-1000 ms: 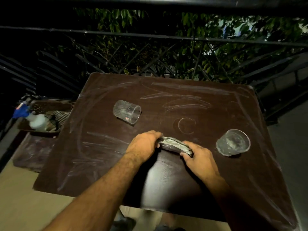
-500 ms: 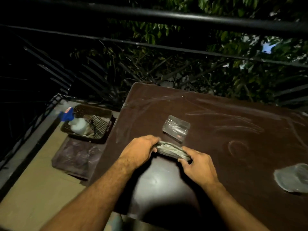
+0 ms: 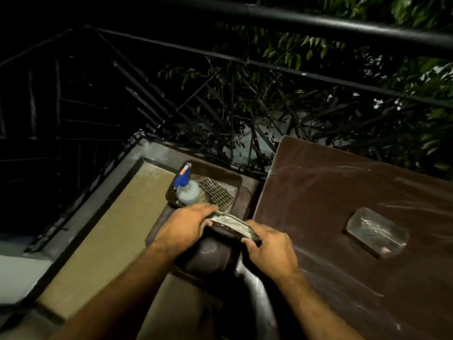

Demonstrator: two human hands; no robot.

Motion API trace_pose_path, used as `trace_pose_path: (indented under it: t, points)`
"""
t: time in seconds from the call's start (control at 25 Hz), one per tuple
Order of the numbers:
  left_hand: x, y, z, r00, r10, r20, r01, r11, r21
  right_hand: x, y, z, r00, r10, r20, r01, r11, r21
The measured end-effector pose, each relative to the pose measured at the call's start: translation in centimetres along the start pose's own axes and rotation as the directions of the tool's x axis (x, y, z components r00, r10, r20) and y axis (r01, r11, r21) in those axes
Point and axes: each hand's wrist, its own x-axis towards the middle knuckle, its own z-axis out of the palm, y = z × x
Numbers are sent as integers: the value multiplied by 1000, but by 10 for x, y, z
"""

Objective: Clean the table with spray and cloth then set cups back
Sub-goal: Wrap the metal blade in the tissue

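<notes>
Both hands grip folded cloth (image 3: 231, 223) betw. them: left hand (image 3: 185, 228), right hand (image 3: 270, 251). Basket (image 3: 235, 179) lies just ahead-left; L hand nearer.

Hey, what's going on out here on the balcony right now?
A person is holding a folded cloth between both hands, the left hand on one end and the right hand on the other, just off the left edge of the brown table. Wipe streaks show on the tabletop. One clear cup lies on its side on the table. A spray bottle with a blue head sits in a dark tray beside a checked cloth, on a low stand left of the table.
</notes>
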Motion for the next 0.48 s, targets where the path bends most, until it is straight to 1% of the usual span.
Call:
trace_pose_path:
  t: [0.08,0.16,0.32,0.44,0.48]
  points:
    - [-3,-30,-1,999,-42,7,42,999,-15,15,-15,20,998,-3,62,1,1000,18]
    - [-5,-55,1,996,-83,16,84,996,-16,28,-26,39,987,-9,161,2,999,40]
    - [-9,-104,19,995,-80,51,82,996,-30,51,-38,83,955,5,298,-21,998,52]
    - [-8,-125,39,972,-199,123,209,975,-70,59,-39,111,938,72,340,-99,993,64]
    - [-7,-130,46,963,-225,149,236,970,-57,60,-38,119,935,86,343,-115,991,65]
